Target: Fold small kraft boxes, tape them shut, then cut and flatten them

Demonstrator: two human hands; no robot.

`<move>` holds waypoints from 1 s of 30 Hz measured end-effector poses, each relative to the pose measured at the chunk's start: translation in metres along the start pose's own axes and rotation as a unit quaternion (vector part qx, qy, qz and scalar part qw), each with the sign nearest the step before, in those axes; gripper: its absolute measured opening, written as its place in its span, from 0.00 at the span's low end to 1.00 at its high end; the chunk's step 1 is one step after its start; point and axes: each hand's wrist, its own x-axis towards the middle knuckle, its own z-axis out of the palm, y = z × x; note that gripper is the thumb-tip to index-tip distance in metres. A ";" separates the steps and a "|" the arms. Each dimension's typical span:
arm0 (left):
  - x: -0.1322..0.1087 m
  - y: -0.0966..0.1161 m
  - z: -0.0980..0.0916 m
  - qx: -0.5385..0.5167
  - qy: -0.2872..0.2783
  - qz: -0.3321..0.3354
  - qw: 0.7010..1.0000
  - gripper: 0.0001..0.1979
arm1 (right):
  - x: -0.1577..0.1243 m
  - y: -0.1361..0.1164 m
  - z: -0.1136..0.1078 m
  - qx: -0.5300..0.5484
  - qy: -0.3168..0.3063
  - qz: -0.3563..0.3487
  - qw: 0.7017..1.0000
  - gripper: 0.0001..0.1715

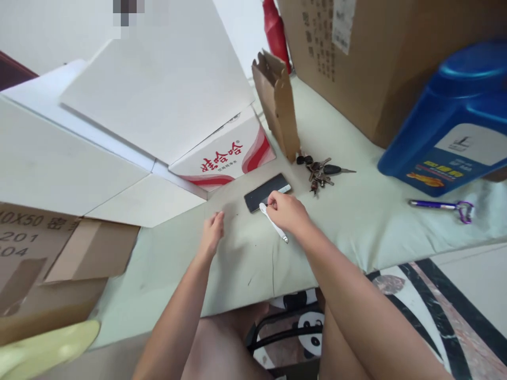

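My right hand (288, 211) is closed around a white pen-like stick (274, 224), its upper end beside a black phone (266, 192) that lies flat on the pale green table (356, 221). My left hand (212, 232) rests on the table to the left of the phone with its fingers together and slightly curled, holding nothing I can see.
A bunch of keys (321, 170) lies right of the phone. Behind stand a small brown paper bag (277, 103), a white carton with red characters (225, 158), a large cardboard box (380, 58) and a blue jug (455, 116). A purple pen (439, 205) lies at right. Cardboard (59, 253) sits at left.
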 end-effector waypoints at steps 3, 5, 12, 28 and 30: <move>-0.029 -0.049 -0.027 -0.051 0.026 -0.029 0.998 0.26 | -0.002 0.001 0.008 -0.055 -0.012 0.015 0.998 0.08; -0.043 -0.073 -0.034 -0.077 0.046 -0.034 0.995 0.28 | -0.004 0.002 0.010 -0.094 -0.014 0.025 0.995 0.08; -0.056 -0.115 -0.036 -0.143 0.041 -0.006 0.989 0.29 | -0.023 -0.006 0.041 -0.140 0.044 -0.089 0.985 0.10; -0.075 -0.219 -0.327 0.126 0.438 -0.011 0.890 0.15 | -0.110 -0.125 0.288 -0.223 -0.143 -0.382 0.885 0.29; -0.070 -0.227 -0.349 0.169 0.484 -0.022 0.858 0.23 | -0.112 -0.139 0.304 -0.234 -0.155 -0.383 0.880 0.29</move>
